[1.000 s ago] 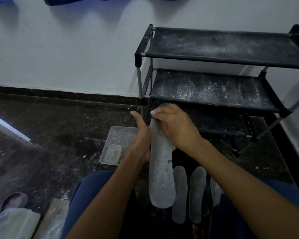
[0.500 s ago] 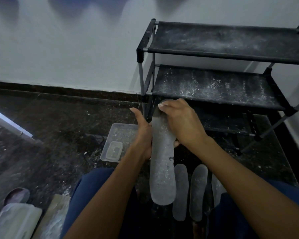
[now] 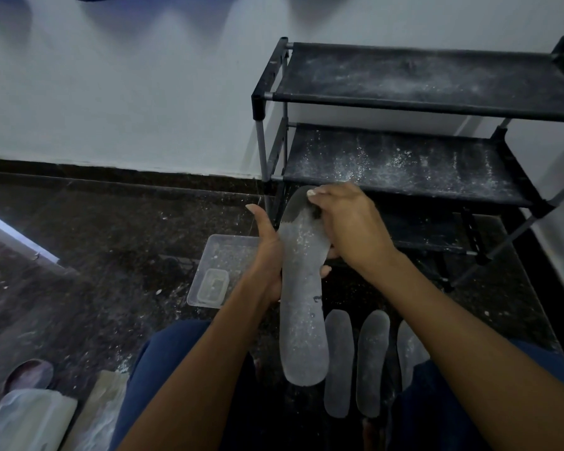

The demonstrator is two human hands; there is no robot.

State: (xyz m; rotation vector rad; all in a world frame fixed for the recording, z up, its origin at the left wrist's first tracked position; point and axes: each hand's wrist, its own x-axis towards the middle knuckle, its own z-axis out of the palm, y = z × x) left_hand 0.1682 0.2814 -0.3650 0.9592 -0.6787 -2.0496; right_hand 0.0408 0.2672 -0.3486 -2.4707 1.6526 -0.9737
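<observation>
Here, long grey insole (image 3: 302, 307) powder-speckled, dark toe tip.

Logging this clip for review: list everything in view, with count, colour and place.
held insole: 1, grey with white powder, between both hands
floor insoles: 3, grey, side by side on floor, right of it
tray: 1, clear plastic, on floor left of hands
small box: 1, clear, inside tray
shoe rack: 1, black, powder-dusted, against wall
pale container: 1, whitish, bottom left corner
legs: 2, blue trousers, bottom edge
left hand: 1, grips held insole's middle
right hand: 1, fingers curled over its top end
</observation>
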